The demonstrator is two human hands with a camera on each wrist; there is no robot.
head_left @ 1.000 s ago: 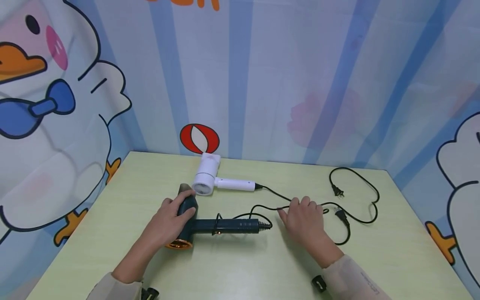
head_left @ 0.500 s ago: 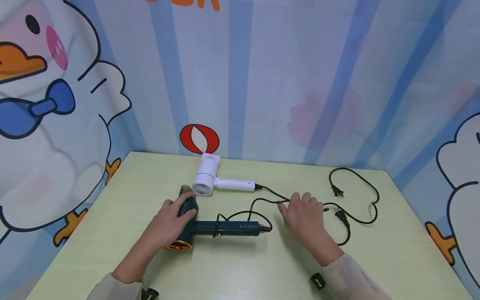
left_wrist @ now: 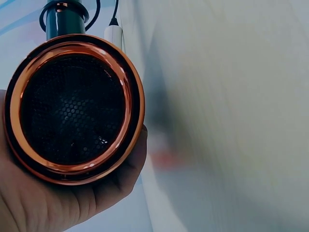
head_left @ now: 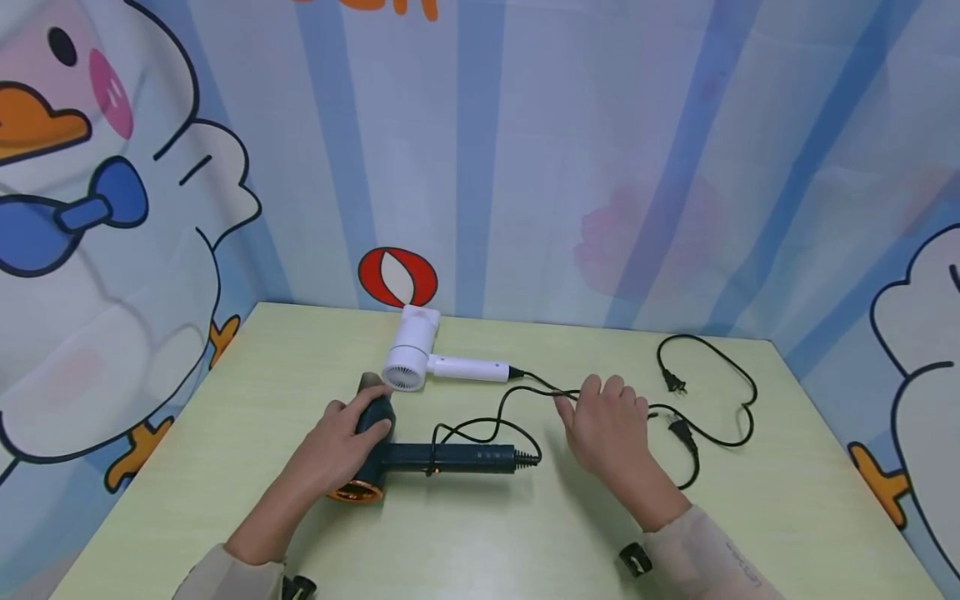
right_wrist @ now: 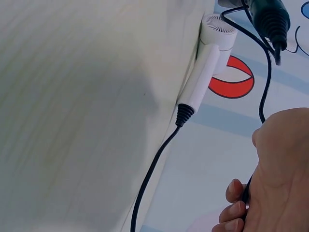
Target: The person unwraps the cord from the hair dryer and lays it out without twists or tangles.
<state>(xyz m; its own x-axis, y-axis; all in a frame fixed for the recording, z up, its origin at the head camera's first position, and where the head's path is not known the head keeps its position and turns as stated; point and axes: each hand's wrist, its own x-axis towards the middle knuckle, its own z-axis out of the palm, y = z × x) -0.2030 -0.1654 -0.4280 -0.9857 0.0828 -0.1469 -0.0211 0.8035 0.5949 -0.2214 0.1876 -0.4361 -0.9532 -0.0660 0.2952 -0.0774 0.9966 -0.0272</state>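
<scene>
My left hand [head_left: 341, 442] grips the barrel of a dark teal hair dryer [head_left: 450, 457] whose copper-rimmed grille [left_wrist: 72, 108] faces the left wrist camera. The dryer's handle points right, with a loop of its black cord [head_left: 471, 435] around it. To the right, my right hand [head_left: 609, 429] holds that cord, fingers curled round it in the right wrist view. A white hair dryer [head_left: 412, 350] lies behind the dark one, and its own cord [right_wrist: 150, 169] runs toward the right hand in the head view.
Two black plugs, one at the back [head_left: 675, 382] and one nearer [head_left: 681, 429], lie on the right of the pale table [head_left: 810, 500]. A cord loop [head_left: 738, 362] curves beside them. Behind the table hangs a striped cartoon backdrop [head_left: 525, 167].
My right hand has shifted slightly away from me with the cord, whose slack has moved toward the white dryer's cord. The dark dryer is tipped down a little; my left hand still grips it.
</scene>
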